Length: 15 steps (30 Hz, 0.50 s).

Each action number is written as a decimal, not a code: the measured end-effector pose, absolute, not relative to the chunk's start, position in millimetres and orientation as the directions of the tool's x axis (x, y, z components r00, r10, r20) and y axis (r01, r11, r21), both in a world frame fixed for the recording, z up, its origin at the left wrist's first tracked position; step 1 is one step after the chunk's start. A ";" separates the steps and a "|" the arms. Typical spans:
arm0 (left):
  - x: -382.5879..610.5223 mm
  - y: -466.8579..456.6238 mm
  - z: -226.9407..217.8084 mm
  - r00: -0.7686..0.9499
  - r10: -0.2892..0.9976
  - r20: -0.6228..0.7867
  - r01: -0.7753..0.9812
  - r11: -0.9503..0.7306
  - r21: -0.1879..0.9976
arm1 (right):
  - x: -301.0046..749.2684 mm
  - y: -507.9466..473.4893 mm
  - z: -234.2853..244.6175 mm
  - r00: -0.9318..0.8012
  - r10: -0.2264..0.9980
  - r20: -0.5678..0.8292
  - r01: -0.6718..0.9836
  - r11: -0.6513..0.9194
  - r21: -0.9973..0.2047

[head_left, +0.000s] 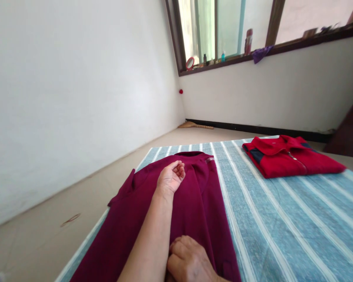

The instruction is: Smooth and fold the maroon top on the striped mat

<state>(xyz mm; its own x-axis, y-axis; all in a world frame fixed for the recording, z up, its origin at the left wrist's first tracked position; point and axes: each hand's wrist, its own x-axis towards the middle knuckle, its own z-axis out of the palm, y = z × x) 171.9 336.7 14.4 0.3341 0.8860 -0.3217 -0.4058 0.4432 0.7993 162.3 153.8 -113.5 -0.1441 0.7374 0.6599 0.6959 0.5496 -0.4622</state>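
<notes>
A maroon long-sleeved garment (198, 211) lies spread on a blue-and-white striped mat (270, 223), its collar at the far end. My left hand (171, 177) rests on the garment's upper chest near the collar, fingers loosely curled and holding nothing visible. My right hand (188, 260) lies lower on the same cloth beside my left forearm, at the bottom edge of the view. Its fingers bend down onto the fabric, and I cannot tell whether they pinch it. A folded red zip-collared top (288, 158) sits on the mat at the far right, away from both hands.
White walls (76, 98) rise to the left and ahead, with a beige floor (59, 196) beside the mat. A broom (195, 125) lies along the far wall. A windowsill (253, 58) above holds bottles and a small mirror. A dark brown object (350, 129) stands at the right edge.
</notes>
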 end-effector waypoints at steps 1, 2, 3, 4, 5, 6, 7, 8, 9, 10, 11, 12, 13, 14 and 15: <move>173.3 339.6 13.1 0.318 0.890 -0.327 -0.440 0.444 0.781 | 164.6 151.0 -109.4 -0.102 0.765 0.636 0.670 0.525 -0.525; 175.6 341.5 10.7 0.309 0.891 -0.334 -0.467 0.448 0.763 | 167.2 148.5 -104.6 -0.066 0.793 0.605 0.639 0.499 -0.585; 178.4 342.6 7.5 0.304 0.889 -0.342 -0.488 0.454 0.746 | 169.8 146.3 -99.6 -0.038 0.822 0.568 0.605 0.471 -0.641; 181.0 342.9 3.6 0.303 0.886 -0.351 -0.505 0.461 0.730 | 172.6 144.8 -94.4 -0.016 0.844 0.536 0.568 0.448 -0.690; 183.2 342.7 -0.8 0.303 0.883 -0.359 -0.519 0.469 0.714 | 175.3 144.0 -89.5 -0.008 0.860 0.510 0.529 0.436 -0.728; 184.7 342.1 -5.4 0.303 0.879 -0.367 -0.532 0.476 0.701 | 177.8 143.8 -85.2 -0.006 0.867 0.498 0.491 0.436 -0.754; 185.3 341.3 -10.1 0.305 0.877 -0.373 -0.542 0.481 0.689 | 179.9 144.2 -81.7 -0.006 0.868 0.497 0.457 0.445 -0.770; 184.9 340.5 -14.8 0.306 0.875 -0.375 -0.552 0.484 0.679 | 181.6 145.0 -79.2 -0.004 0.861 0.509 0.430 0.461 -0.776; 183.8 339.7 -19.2 0.309 0.875 -0.373 -0.560 0.484 0.672 | 182.8 146.1 -77.7 0.007 0.847 0.532 0.409 0.483 -0.774; 182.2 339.0 -23.3 0.310 0.876 -0.368 -0.569 0.482 0.667 | 183.5 147.2 -77.1 0.016 0.830 0.558 0.394 0.507 -0.766; 180.3 338.4 -27.2 0.310 0.879 -0.361 -0.577 0.476 0.664 | 183.6 148.2 -77.3 0.021 0.815 0.579 0.384 0.528 -0.758; 178.6 337.8 -30.6 0.308 0.884 -0.353 -0.585 0.468 0.663 | 183.3 148.8 -78.1 0.029 0.804 0.593 0.378 0.541 -0.752; 177.2 337.3 -33.5 0.304 0.889 -0.343 -0.592 0.458 0.663 | 182.7 149.2 -79.1 0.038 0.802 0.596 0.375 0.541 -0.753; 176.2 336.8 -35.9 0.299 0.894 -0.333 -0.598 0.447 0.665 | 182.0 149.1 -80.1 0.039 0.808 0.588 0.376 0.534 -0.758; 175.7 336.3 -37.8 0.296 0.900 -0.322 -0.602 0.437 0.669 | 181.3 148.6 -80.5 0.038 0.819 0.573 0.384 0.517 -0.765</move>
